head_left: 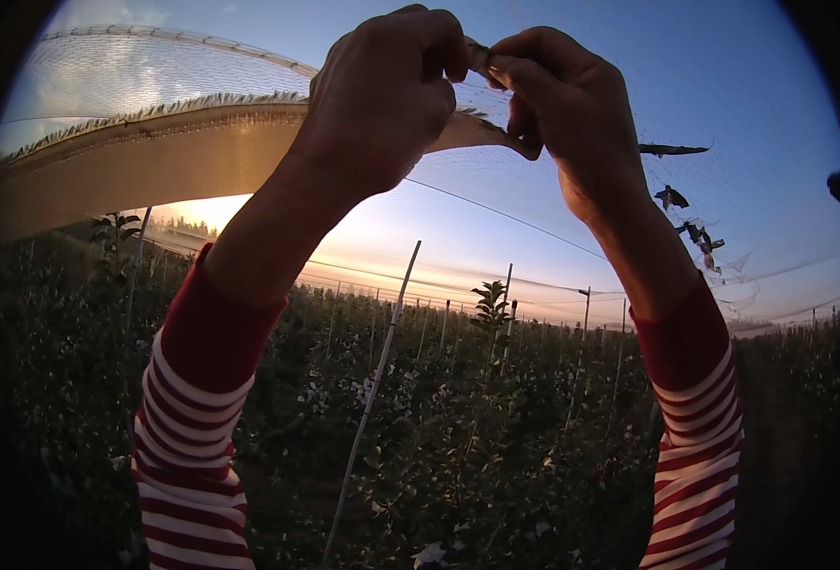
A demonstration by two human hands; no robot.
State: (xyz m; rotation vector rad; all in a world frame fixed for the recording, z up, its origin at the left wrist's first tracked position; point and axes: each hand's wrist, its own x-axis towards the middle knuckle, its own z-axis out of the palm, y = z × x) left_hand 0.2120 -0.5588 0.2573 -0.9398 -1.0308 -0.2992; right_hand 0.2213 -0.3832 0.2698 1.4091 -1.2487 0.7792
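Both my arms are raised, in red-and-white striped sleeves. My left hand (382,100) is closed with curled fingers around the edge of the netting. My right hand (572,104) pinches a short rolled piece of that netting edge (480,61) between thumb and finger, just right of the left hand. A pale fabric band (154,157) with a frayed upper fringe stretches from the far left behind my left hand. Its pointed end reaches the lower fingers of my right hand. My fingers partly hide how the band and netting join.
Fine netting (182,71) spreads overhead against a low-sun sky. Dry leaves (700,237) hang caught in it at right, near a dark twig (674,149). A slanted pole (372,399) stands ahead among rows of leafy plants (477,456). More poles and wires run behind.
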